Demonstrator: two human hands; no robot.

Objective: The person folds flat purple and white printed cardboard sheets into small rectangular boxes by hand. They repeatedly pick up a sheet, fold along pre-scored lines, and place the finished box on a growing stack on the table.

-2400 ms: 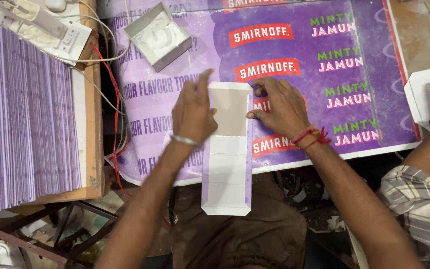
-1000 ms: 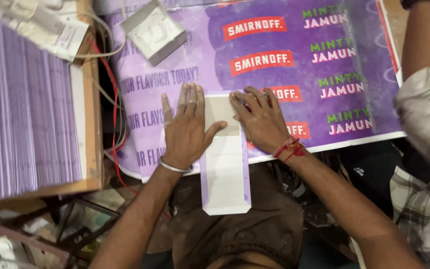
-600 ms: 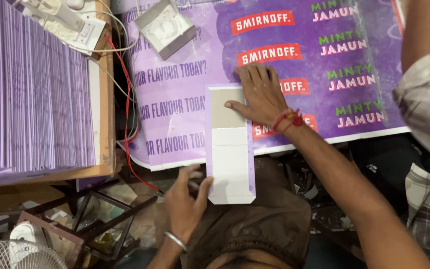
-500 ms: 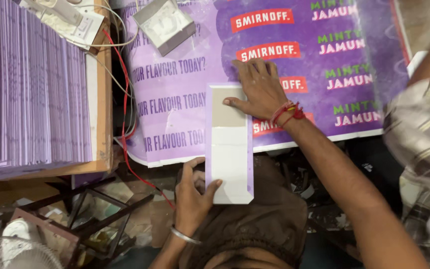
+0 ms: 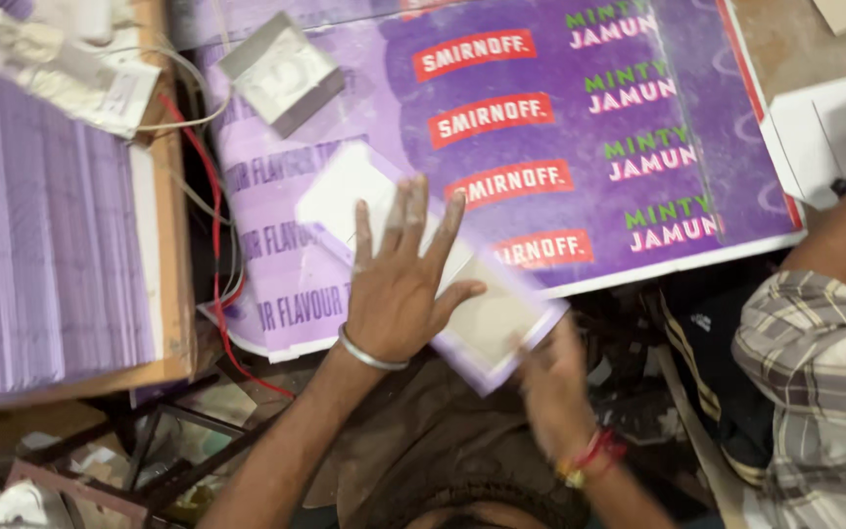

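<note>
My left hand (image 5: 405,284) is back up from below the table edge, now spread flat on the folded card (image 5: 423,260) | card has swung from straight to slanting, far end left | my right hand (image 5: 552,392) has left the purple sheet (image 5: 580,127), now blurred at the card's near-right corner.

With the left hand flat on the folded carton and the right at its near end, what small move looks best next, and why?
Probably square it up: the carton lies skewed on the purple sheet, overhanging its edge. The left hand pins it flat; the right hand, blurred, is at its near corner.
</note>
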